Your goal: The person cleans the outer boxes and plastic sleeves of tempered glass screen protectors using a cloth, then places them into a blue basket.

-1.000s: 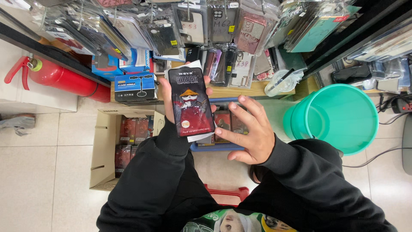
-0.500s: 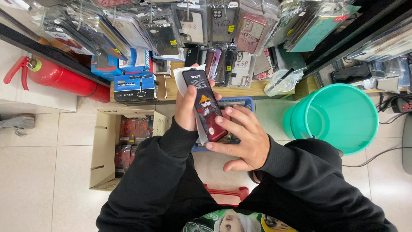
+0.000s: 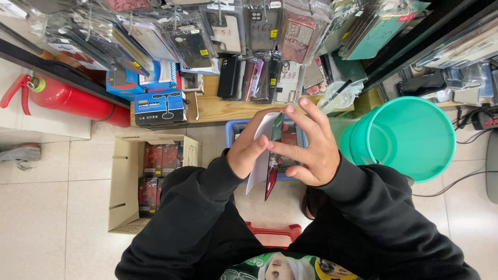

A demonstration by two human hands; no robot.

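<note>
Phone case (image 3: pixel 273 155): turned edge-on, so its printed face cannot be made out; its middle is covered by fingers.
White card (image 3: pixel 262 150): mostly hidden behind the left hand (image 3: pixel 249 153) and the case.
Blue basket (image 3: pixel 234 136): only its rim shows around the right hand (image 3: pixel 306 150); contents largely covered.
Fire extinguisher (image 3: pixel 72 101): nozzle end cut off by the left edge.
Cardboard box (image 3: pixel 127 181): one corner hidden under the left sleeve.
Green bucket (image 3: pixel 410 137): its base is out of sight.

Glossy plastic phone case (image 3: pixel 273 155), white paper insert (image 3: pixel 259 161), matt cardboard box (image 3: pixel 124 181)
</note>
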